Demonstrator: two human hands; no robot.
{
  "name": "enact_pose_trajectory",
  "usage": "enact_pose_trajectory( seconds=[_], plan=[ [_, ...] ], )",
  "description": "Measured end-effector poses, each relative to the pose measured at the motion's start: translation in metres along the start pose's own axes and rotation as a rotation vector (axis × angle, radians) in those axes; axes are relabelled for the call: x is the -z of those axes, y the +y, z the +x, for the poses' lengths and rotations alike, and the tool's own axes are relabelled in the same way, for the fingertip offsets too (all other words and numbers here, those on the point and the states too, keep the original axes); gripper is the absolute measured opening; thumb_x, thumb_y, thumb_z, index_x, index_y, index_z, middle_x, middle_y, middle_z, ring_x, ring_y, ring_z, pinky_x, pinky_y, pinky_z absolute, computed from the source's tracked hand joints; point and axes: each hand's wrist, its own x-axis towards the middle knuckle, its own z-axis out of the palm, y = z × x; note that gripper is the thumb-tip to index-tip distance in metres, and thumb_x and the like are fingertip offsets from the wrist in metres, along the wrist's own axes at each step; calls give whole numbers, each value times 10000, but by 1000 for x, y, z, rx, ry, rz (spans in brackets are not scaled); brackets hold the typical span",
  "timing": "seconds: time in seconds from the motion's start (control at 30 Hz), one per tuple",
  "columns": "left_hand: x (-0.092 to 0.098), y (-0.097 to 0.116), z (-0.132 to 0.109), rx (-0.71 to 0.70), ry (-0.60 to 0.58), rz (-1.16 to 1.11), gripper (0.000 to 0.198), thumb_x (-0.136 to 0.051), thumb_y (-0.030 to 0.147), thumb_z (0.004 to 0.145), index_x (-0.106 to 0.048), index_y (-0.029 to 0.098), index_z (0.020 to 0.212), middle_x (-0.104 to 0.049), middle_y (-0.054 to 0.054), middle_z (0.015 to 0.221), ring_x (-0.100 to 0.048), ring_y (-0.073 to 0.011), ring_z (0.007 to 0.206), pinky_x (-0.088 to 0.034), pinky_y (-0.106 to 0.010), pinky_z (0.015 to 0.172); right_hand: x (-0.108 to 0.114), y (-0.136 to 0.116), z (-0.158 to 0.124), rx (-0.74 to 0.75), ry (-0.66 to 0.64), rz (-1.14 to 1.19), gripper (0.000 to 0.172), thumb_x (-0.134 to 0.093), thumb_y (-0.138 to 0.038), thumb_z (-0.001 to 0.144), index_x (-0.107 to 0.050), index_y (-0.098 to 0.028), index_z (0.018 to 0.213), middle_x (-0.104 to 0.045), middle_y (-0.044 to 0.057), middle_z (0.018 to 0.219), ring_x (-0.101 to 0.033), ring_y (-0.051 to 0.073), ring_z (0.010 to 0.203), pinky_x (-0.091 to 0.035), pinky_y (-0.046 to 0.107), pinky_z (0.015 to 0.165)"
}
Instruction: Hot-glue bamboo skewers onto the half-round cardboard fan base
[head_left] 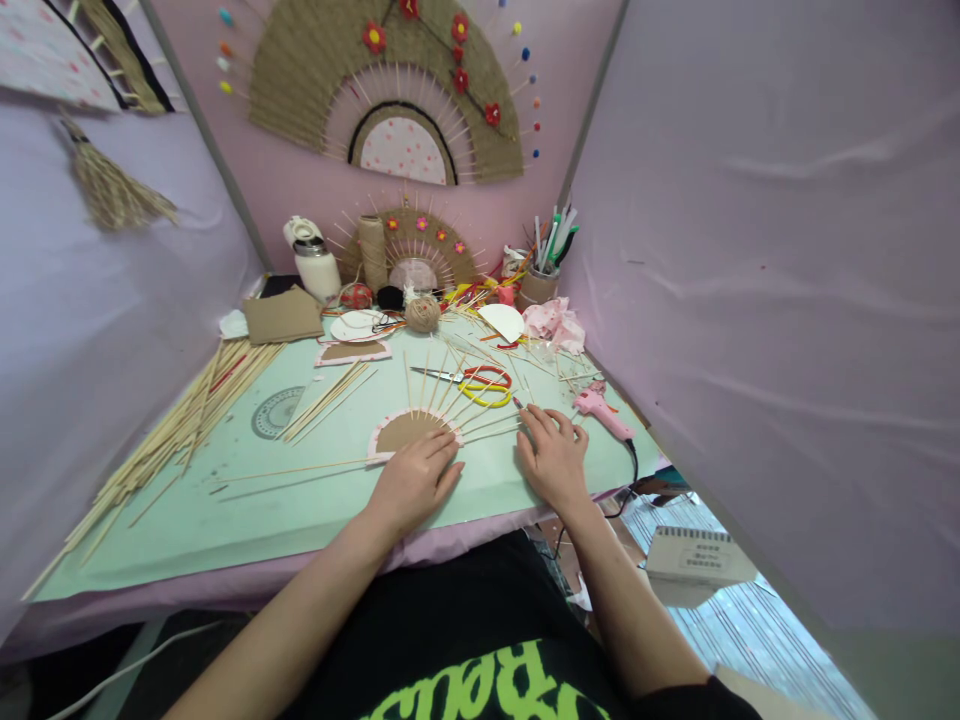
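My left hand lies flat with fingers together on the lower edge of a brown cardboard half-disc with a pink rim. Thin bamboo sticks fan out from that half-disc. My right hand rests palm down to its right, fingers spread, fingertips touching the ends of the rightmost sticks. Both hands lie on a pale green mat and hold nothing.
A pink glue gun lies right of my right hand. Scissors with red and yellow handles lie behind the fan. A heap of bamboo sticks covers the left. Twine ball, white bottle, pen cup and a finished fan stand at the back.
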Motion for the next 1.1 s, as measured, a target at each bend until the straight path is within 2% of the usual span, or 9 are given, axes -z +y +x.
enact_pose_trajectory(
  seconds=[0.17,0.33,0.5,0.7,0.97,1.1],
  plan=[
    [-1,-1,-1,25,-9,-24,342,-489,313,980,-695,130,1182,-706,-132,1229,-648,-285,1176,-562,-471,997,5,2,2,-58,-26,-2,353,-454,-327,967,-646,-234,1248,-647,81,1337,-496,269,1225,-260,451,1013],
    [-2,-1,-2,40,-10,-49,347,-486,317,979,-689,144,1200,-695,-134,1249,-635,-284,1195,-545,-484,1022,17,19,18,-244,22,61,423,-366,-329,963,-636,-210,1265,-639,90,1336,-474,265,1264,-260,442,1042],
    [0,0,-2,42,-18,-25,358,-463,312,990,-677,130,1213,-678,-141,1272,-632,-282,1187,-555,-464,998,23,33,37,-419,-177,150,479,-337,-354,937,-622,-202,1290,-679,115,1245,-513,296,1213,-264,499,1042],
    [2,1,-2,36,-43,-3,359,-475,318,985,-649,143,1246,-647,-150,1295,-594,-294,1214,-541,-459,988,25,32,49,-426,-278,171,474,-337,-354,947,-648,-207,1273,-691,115,1233,-528,302,1221,-248,511,1062],
    [12,3,-12,15,-46,84,326,-486,312,984,-672,116,1167,-672,-157,1157,-614,-291,1069,-552,-443,875,29,26,49,-385,-306,140,446,-344,-335,947,-711,-225,1174,-720,103,1162,-555,291,1182,-256,480,1035],
    [13,4,-13,32,-57,86,314,-486,310,986,-676,119,1149,-671,-154,1151,-606,-291,1077,-546,-438,865,32,25,46,-382,-308,128,429,-349,-320,948,-730,-226,1121,-728,103,1150,-569,285,1161,-255,469,1021]
  ],
)
